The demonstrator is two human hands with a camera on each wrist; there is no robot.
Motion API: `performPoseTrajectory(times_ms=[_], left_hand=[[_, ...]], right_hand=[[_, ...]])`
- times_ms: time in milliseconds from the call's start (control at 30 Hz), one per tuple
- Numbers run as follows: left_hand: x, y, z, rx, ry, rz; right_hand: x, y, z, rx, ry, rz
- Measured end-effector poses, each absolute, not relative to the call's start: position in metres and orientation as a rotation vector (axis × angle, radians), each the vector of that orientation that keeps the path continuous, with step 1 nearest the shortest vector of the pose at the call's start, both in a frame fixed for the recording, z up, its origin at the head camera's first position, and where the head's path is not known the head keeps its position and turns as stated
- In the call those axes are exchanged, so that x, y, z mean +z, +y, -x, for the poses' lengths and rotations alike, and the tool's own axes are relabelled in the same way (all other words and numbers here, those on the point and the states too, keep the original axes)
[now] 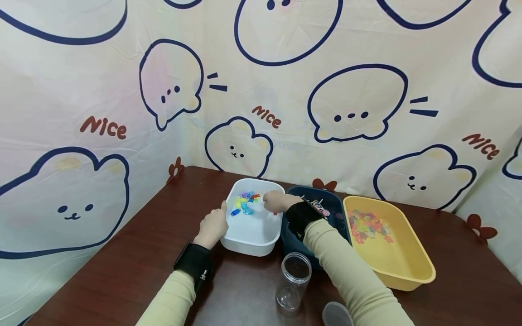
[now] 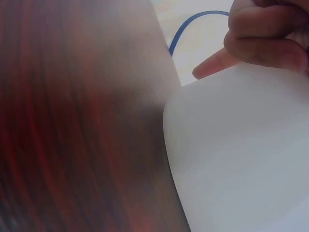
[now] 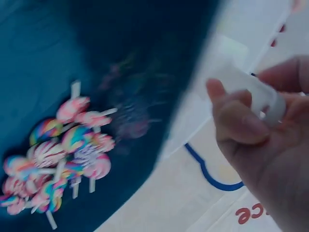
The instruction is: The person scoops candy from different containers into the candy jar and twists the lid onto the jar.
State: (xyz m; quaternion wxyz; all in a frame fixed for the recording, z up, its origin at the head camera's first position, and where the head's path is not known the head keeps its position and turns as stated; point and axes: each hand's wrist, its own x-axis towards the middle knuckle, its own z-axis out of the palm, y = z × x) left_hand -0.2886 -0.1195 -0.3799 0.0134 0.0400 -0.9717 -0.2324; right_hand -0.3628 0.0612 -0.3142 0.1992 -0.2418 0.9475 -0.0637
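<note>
A white tub (image 1: 253, 233) holds a small group of blue, yellow, purple and red pieces (image 1: 246, 203). My left hand (image 1: 213, 225) grips its left rim; one finger lies straight along the edge and the others are curled in the left wrist view. Over the tub's right side is my right hand (image 1: 274, 201). In the right wrist view it pinches a white plastic tool (image 3: 253, 92) with a small hole near its rounded end. The tool's other end is blurred against the tub, so its kind cannot be told. A bit of red shows beside the right hand.
Against the white tub stands a dark blue tub (image 1: 291, 242) with small toy lollipops (image 3: 72, 150). Right of it, a yellow tub (image 1: 408, 265) holds orange and pink translucent pieces (image 1: 369, 225). Nearer stand an uncapped clear jar (image 1: 290, 290) and a translucent lid (image 1: 336, 314) on the brown table (image 1: 240, 290).
</note>
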Motion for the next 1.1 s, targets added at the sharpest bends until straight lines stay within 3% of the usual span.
performPoseTrajectory(times_ms=[200,633,1100], left_hand=[[-0.378,-0.120,0.288,-0.730,-3.026,-0.134],[-0.378,-0.118,0.287,-0.728,-3.011,-0.154],[-0.379,-0.116,0.288,-0.734,-3.014,-0.167]], right_hand=[[-0.305,0.052,0.362,-0.160,2.546,0.645],[-0.327,0.035,0.376,-0.344,2.701,0.475],[-0.326,0.043,0.376,-0.223,2.843,0.500]])
